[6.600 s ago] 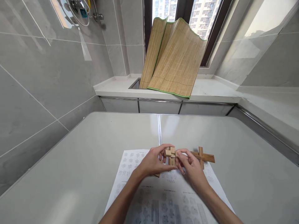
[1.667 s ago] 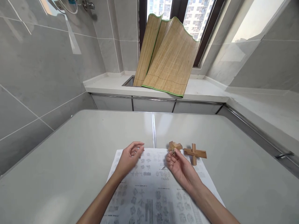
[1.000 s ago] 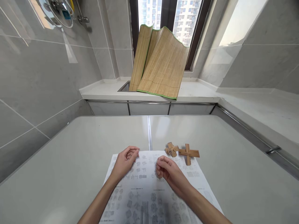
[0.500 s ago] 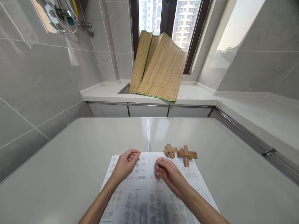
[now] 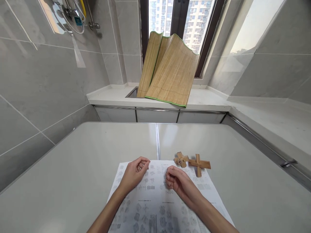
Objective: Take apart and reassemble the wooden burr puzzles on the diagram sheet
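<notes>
In the head view, the left hand (image 5: 136, 171) and right hand (image 5: 179, 181) are curling loosely, holding nothing visible, and resting on the printed sheet (image 5: 152, 194). At the sheet's far right corner, the compact wooden burr puzzle (image 5: 181, 159) and, right beside it, the wooden cross puzzle (image 5: 199, 163) are lying. Beyond the sheet, a green-edged bamboo mat (image 5: 171, 71) is leaning.

The printed sheet (image 5: 150, 210) ran out of the lower edge, partly covered by both forearms, its figures and lettering too small to read. The fingertips of the right hand (image 5: 181, 181) were curled under, so their contact could not be determined. The folded mat (image 5: 172, 71) hid most of the sink (image 5: 132, 93).
</notes>
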Demonstrator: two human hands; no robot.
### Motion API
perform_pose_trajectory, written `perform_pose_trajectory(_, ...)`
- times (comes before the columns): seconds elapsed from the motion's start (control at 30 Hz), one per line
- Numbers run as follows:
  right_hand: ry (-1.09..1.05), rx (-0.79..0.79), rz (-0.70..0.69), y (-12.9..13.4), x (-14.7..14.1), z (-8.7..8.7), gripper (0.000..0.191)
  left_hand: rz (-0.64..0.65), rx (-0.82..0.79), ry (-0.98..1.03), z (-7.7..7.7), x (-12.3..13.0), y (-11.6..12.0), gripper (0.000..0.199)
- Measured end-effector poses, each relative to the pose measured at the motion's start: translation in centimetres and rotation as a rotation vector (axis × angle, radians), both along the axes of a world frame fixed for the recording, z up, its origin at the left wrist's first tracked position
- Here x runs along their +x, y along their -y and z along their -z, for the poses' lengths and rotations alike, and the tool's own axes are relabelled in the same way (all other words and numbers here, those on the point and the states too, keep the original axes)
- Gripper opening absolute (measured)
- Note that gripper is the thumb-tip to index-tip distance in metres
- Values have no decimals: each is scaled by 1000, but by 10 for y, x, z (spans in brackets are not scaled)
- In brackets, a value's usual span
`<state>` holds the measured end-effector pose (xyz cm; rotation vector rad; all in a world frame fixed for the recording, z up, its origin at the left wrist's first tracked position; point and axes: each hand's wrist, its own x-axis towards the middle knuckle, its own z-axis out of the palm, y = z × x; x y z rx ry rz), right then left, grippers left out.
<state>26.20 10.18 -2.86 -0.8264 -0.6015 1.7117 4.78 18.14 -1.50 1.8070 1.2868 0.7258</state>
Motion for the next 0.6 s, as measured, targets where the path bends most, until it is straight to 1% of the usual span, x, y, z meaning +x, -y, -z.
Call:
perform_pose_trajectory(0.17,-8,1,-4,0,0,1,31,5,-3,-1,2,0,0,34)
perform_pose_trajectory(0.6,-30,-4,-2,0,1,5,30,-5,8,21,1,1,1,35)
